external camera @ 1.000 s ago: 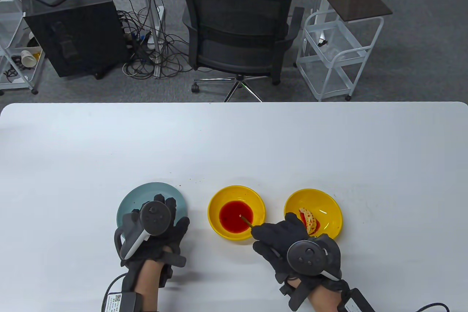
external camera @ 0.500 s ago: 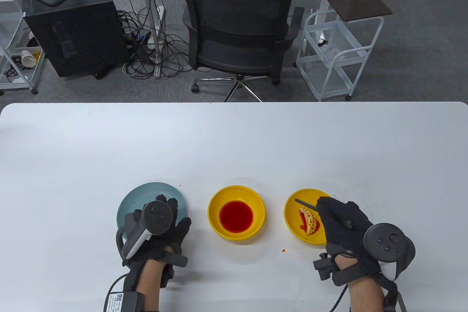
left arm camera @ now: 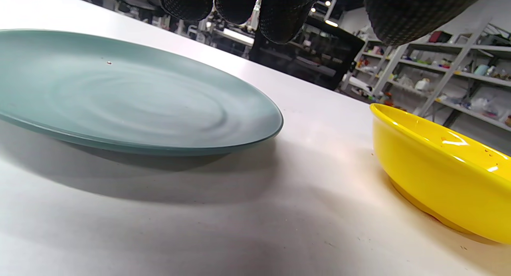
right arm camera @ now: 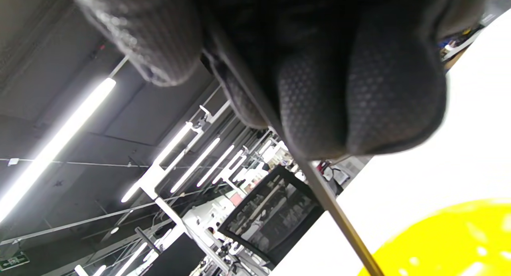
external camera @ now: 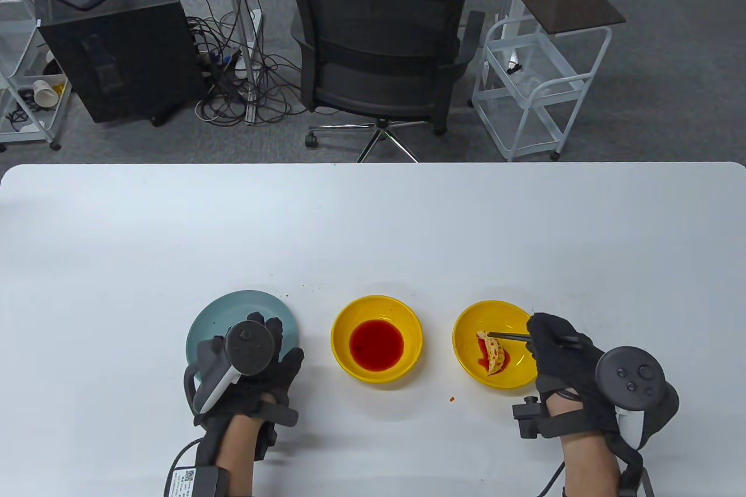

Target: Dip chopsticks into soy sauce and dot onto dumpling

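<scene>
My right hand (external camera: 559,351) grips dark chopsticks (external camera: 510,337), their tips at the top of the dumpling (external camera: 492,352). The dumpling is pale with red sauce spots and lies in the right yellow bowl (external camera: 524,319). The middle yellow bowl (external camera: 341,339) holds red soy sauce (external camera: 376,345). In the right wrist view the chopsticks (right arm camera: 339,218) run from under my gloved fingers (right arm camera: 319,96) toward the yellow bowl (right arm camera: 451,240). My left hand (external camera: 256,357) rests flat on the near edge of a teal plate (external camera: 233,310), holding nothing.
A red sauce drop (external camera: 451,398) lies on the white table (external camera: 373,229) in front of the bowls. Small specks (external camera: 309,287) lie behind the plate. In the left wrist view the teal plate (left arm camera: 119,104) and the sauce bowl's wall (left arm camera: 431,180) show. An office chair (external camera: 379,60) stands beyond the far edge.
My right hand moved with the chopsticks from the sauce bowl to the dumpling bowl, then lowered the tips onto the dumpling. A red drop appeared on the table. My left hand stayed put.
</scene>
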Motion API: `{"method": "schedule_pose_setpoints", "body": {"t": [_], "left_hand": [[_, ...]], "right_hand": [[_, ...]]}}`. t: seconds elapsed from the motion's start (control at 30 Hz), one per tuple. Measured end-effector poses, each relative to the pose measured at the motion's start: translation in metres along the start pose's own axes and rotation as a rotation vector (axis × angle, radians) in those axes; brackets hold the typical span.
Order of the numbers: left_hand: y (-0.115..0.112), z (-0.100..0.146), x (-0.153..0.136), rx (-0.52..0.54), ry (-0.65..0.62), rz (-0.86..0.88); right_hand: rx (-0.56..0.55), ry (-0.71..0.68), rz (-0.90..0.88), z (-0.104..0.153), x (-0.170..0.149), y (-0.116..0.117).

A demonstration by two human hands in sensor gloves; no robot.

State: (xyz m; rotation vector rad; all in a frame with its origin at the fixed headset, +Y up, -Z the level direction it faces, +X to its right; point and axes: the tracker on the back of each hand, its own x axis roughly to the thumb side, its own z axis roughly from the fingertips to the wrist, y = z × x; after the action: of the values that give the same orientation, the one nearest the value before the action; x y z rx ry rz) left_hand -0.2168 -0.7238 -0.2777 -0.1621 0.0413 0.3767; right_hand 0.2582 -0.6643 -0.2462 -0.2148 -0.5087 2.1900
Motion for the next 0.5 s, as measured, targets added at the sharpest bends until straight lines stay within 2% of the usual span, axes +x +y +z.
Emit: {"method": "schedule_pose_setpoints", "body": {"t": [0.5], "left_hand": [[-0.0002,0.0001,-0.0011,-0.017,0.010,-0.004]], "right_hand": [[0.022,0.007,0.052,0.0007,0.0009,-0.0021]]}}
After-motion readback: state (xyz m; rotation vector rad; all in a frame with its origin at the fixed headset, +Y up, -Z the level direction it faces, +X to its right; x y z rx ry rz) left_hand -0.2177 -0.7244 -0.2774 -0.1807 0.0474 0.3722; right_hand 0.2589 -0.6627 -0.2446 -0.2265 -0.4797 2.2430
